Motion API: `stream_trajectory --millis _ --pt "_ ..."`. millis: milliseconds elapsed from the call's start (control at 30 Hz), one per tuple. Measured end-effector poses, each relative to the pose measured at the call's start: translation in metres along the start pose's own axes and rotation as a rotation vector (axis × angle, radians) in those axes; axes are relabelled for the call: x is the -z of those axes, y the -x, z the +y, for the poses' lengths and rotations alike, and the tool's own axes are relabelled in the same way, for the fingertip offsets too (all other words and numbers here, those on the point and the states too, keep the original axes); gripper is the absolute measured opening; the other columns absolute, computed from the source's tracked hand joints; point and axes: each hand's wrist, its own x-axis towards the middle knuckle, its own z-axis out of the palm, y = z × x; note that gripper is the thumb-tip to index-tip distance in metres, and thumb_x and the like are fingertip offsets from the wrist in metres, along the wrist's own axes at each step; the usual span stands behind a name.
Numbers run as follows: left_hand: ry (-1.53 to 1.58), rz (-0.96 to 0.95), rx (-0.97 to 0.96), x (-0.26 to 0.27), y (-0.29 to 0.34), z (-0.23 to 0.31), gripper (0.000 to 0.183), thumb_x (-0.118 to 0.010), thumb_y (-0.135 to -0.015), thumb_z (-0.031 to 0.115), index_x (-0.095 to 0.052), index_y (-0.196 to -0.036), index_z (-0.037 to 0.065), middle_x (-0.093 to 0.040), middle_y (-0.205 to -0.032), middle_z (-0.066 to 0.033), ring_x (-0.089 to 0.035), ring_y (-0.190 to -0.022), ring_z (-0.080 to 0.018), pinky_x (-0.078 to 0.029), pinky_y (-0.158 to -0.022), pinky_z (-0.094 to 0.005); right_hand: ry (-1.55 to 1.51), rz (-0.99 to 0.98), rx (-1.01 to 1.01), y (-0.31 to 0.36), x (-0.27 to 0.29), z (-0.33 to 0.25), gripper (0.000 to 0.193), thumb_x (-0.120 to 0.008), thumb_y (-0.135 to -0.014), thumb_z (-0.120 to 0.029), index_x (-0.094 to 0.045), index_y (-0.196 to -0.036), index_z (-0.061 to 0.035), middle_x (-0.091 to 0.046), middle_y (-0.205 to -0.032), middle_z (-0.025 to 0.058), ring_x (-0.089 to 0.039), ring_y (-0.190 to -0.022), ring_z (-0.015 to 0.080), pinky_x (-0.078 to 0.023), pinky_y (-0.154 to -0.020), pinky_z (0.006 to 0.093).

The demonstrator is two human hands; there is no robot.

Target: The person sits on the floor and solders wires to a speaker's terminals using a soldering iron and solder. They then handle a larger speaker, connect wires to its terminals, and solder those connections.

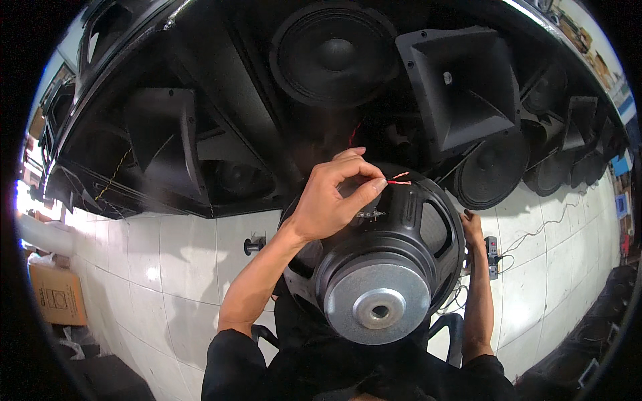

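Observation:
A large round loudspeaker driver [378, 301] lies magnet side up over my lap, with its black basket [428, 200] facing away from me. Above its far part, my left hand [334, 197] pinches a pair of thin wires [398, 180] between thumb and forefinger. One wire is red, and the stripped copper ends point to the right. Just below the fingers, small metal terminals [370, 214] show on the basket. My right hand [472, 229] is closed beside the driver's right rim. What it grips is mostly hidden.
Ahead stands a big black speaker cabinet with a mounted round driver [336, 55] and a square horn [461, 87]. On the tiled floor are a power strip [492, 257] at right and a small black spool [254, 245] at left. A cardboard box [59, 294] sits far left.

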Motion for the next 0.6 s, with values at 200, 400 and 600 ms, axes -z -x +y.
stream_trajectory --millis 200,400,600 --pt "-0.037 0.035 -0.001 0.004 0.011 -0.002 0.007 -0.069 -0.088 0.007 -0.071 -0.092 0.002 -0.07 -0.087 -0.0069 -0.063 -0.087 -0.0178 -0.033 -0.113 -0.0503 -0.006 0.164 0.23 0.08 0.024 -0.123 0.032 -0.061 -0.099 -0.021 -0.069 -0.112 0.0078 -0.072 -0.086 0.0119 -0.067 -0.078 0.0136 -0.054 -0.066 0.0283" --pt "-0.092 -0.001 -0.028 0.001 0.008 0.001 0.007 -0.071 -0.088 0.008 -0.073 -0.093 0.003 -0.071 -0.088 -0.0065 -0.066 -0.086 -0.0188 -0.034 -0.113 -0.0511 -0.239 -0.134 0.748 0.157 0.033 -0.255 0.023 -0.072 -0.089 -0.012 -0.073 -0.107 0.0025 -0.073 -0.092 0.011 -0.067 -0.08 0.0135 -0.052 -0.071 0.0257" --pt "-0.083 0.0 -0.032 -0.002 0.007 0.0 0.009 -0.072 -0.089 0.009 -0.074 -0.095 0.003 -0.073 -0.091 -0.0067 -0.068 -0.092 -0.0192 -0.032 -0.114 -0.0513 -0.151 -0.308 0.932 0.153 0.005 -0.294 0.023 -0.077 -0.085 -0.011 -0.073 -0.104 0.0019 -0.072 -0.088 0.011 -0.065 -0.074 0.0143 -0.051 -0.066 0.0263"
